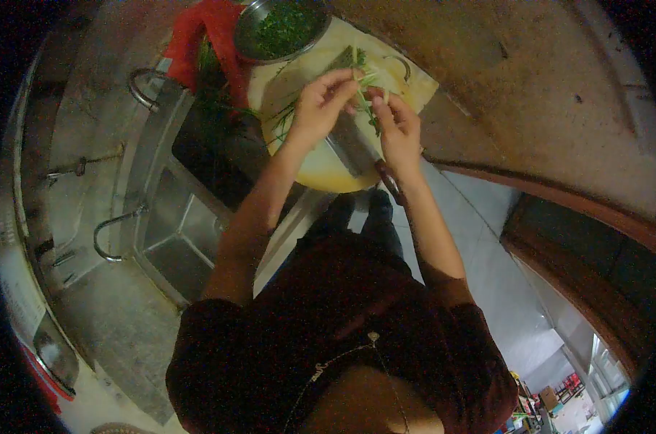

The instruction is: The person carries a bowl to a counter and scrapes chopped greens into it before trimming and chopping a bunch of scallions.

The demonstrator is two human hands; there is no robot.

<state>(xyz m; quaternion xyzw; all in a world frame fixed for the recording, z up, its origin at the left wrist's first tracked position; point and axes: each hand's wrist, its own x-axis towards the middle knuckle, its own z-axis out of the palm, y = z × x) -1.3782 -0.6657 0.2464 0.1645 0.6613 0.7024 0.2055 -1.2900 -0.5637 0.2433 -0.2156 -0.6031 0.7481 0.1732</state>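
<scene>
Left grip (326,107) and right grip (397,130) both pinch greens (365,92); below, the knife (357,156) overhangs the board (317,179), so a bump could topple it!

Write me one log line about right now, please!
left hand: holding green stalks | right hand: holding green stalks | knife: on cutting board | bowl: chopped greens

It's dim in here, brightest toward the lower right beyond the pale floor tiles (480,249); the dark shirt (328,289) sinks into shadow, and the view is grainy, fisheye-curved, black at its corners.
</scene>
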